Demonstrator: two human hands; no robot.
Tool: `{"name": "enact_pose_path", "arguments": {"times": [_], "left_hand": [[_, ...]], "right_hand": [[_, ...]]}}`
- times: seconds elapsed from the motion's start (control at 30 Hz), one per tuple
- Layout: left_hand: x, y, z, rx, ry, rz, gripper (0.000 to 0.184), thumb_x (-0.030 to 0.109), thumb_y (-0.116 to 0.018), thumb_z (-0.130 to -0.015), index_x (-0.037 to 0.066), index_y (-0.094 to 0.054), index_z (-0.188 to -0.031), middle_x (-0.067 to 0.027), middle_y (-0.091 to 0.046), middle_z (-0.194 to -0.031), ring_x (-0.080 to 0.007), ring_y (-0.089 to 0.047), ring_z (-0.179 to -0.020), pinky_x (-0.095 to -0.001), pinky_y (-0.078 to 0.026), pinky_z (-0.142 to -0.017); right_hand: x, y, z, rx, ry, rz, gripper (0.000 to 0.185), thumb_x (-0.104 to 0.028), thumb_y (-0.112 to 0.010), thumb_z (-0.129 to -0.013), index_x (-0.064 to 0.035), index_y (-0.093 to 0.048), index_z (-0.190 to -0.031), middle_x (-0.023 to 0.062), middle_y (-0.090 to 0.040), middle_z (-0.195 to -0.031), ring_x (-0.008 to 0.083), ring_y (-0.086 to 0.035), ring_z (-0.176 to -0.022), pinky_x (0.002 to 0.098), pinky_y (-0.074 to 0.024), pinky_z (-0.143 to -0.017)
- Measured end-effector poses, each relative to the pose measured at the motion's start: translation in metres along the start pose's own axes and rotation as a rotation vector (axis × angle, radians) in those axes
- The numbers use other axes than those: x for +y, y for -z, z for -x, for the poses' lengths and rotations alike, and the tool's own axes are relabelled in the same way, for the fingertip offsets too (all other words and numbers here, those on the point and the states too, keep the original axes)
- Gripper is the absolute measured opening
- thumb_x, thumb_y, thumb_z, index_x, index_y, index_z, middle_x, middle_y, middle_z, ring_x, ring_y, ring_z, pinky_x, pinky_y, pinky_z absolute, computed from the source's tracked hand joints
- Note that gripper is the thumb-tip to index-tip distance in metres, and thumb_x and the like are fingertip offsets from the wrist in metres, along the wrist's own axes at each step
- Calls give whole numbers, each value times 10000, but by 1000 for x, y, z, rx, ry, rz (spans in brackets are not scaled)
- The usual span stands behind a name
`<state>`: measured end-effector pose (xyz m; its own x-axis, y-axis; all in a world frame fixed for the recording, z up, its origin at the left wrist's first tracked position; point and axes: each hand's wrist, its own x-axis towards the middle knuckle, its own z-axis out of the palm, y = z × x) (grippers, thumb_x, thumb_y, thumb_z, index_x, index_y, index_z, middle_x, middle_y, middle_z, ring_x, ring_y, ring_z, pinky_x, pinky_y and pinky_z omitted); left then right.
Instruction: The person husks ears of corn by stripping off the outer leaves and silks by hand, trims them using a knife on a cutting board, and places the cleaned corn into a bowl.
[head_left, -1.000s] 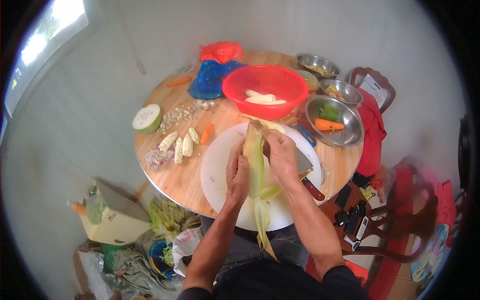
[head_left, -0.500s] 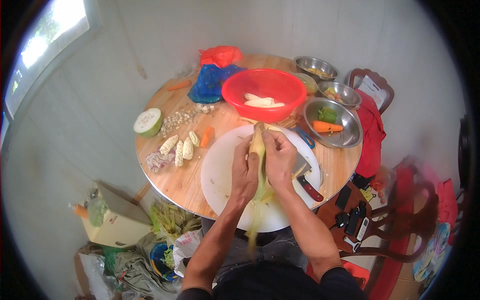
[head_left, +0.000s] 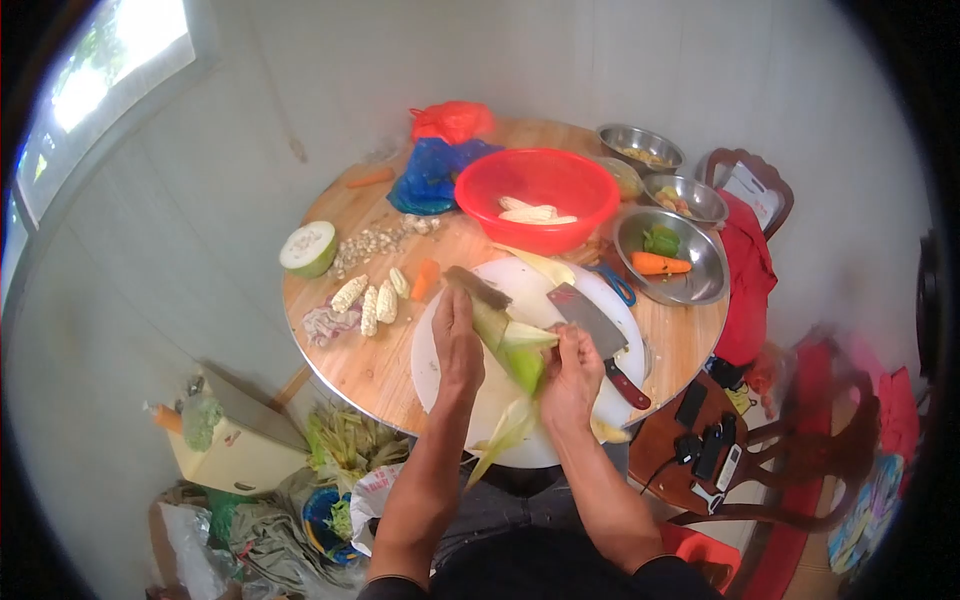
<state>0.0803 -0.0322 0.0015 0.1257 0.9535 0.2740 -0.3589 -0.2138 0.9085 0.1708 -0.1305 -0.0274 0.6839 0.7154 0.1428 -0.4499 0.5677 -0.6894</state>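
Note:
An ear of corn in green husk [head_left: 512,350] is tilted above the round white cutting board [head_left: 428,372], its brown silk end at the upper left. My left hand [head_left: 458,345] is wrapped along the ear's left side. Closed in a pinch, my right hand [head_left: 573,372] grips a husk leaf on the right side. A loose husk strip [head_left: 505,432] hangs below. Right of my hands, a cleaver [head_left: 592,322] with a dark red handle lies on the board. Beyond the board, a red basin [head_left: 538,235] holds several peeled white ears.
Short corn pieces [head_left: 370,310], garlic cloves [head_left: 375,245] and a cut gourd [head_left: 309,249] lie at the left of the table. A metal bowl [head_left: 703,268] with a carrot and green pepper stands right. Husks [head_left: 345,440] are heaped on the floor beside a cream box [head_left: 235,455].
The ear has turned from upright to tilted, its silk end now to the left. My left hand has moved left, and my right hand has moved lower and right, pulling a leaf outward. The cleaver is more exposed.

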Motion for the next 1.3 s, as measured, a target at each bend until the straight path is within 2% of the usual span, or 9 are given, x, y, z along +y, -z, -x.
{"name": "enact_pose_path", "arguments": {"times": [0.07, 0.13, 0.17, 0.2, 0.3, 0.6, 0.73, 0.9, 1.3], "left_hand": [[-3, -4, 6, 65, 36, 169, 349, 298, -421, -1101, 4, -601, -1046, -60, -623, -972, -145, -564, -860, -308, -468, -782], [-6, -9, 4, 10, 32, 146, 370, 326, -419, -1103, 13, -606, -1036, -60, -621, -975, -134, -561, -874, -308, -465, -785], [-2, -16, 5, 11, -18, 130, 372, 333, -429, -1101, 13, -604, -1030, -58, -622, -956, -129, -561, -857, -302, -464, -764], [1, -21, 4, 15, -74, 112, 373, 340, -439, -1098, 13, -602, -1023, -55, -623, -936, -124, -560, -840, -296, -462, -743], [-2, -25, 0, -47, 108, -15, 360, 346, -463, -1092, 20, -591, -1007, -57, -615, -879, -127, -564, -746, -293, -469, -666], [-30, 18, -70, 27, 168, 94, 440, 481, -593, -1008, 50, -567, -929, -95, -612, -785, -205, -620, -591, -356, -533, -495], [-45, 21, -76, 24, 239, 86, 395, 448, -605, -1007, 59, -571, -944, -82, -586, -756, -209, -606, -574, -357, -525, -499], [-70, 28, -85, 38, 330, 62, 364, 412, -608, -1007, 56, -581, -938, -85, -589, -772, -217, -601, -571, -366, -522, -503], [-117, 44, -103, 134, 412, 50, 327, 329, -561, -1033, 14, -589, -946, -121, -602, -793, -243, -592, -559, -387, -517, -489]], "right_hand": [[7, 2, 6, -7, 6, 6, 214, -227, -554, -1079, -47, -627, -988, 31, -653, -965, 84, -548, -805, 239, -454, -740], [5, -6, 4, -46, 122, 335, 270, -262, -494, -1103, -45, -625, -1010, 60, -657, -961, 90, -539, -807, 262, -449, -731], [5, -17, -5, -108, 254, 323, 296, -297, -454, -1116, -57, -575, -993, 32, -584, -831, 96, -487, -741, 282, -437, -711], [5, -24, -11, -106, 256, 321, 296, -297, -454, -1116, -57, -575, -993, 32, -584, -831, 96, -487, -741, 282, -437, -711], [7, -35, -20, -141, 33, -72, 274, -264, -462, -1099, -78, -444, -898, -40, -367, -712, 83, -366, -635, 272, -366, -618], [-11, 24, 36, -150, -196, 99, 245, -258, -469, -1111, -83, -486, -940, -40, -313, -671, 88, -306, -582, 284, -313, -582], [-6, 38, 56, -135, -171, 49, 229, -234, -470, -1110, -71, -490, -950, -33, -342, -683, 90, -319, -590, 286, -321, -594], [-6, 53, 77, -89, -147, 250, 221, -183, -468, -1090, -43, -509, -925, -11, -466, -760, 84, -400, -675, 271, -383, -645], [-7, 85, 116, -167, -60, 699, 207, -171, -488, -1068, -3, -580, -988, 0, -562, -809, 73, -502, -751, 262, -447, -677]]}}
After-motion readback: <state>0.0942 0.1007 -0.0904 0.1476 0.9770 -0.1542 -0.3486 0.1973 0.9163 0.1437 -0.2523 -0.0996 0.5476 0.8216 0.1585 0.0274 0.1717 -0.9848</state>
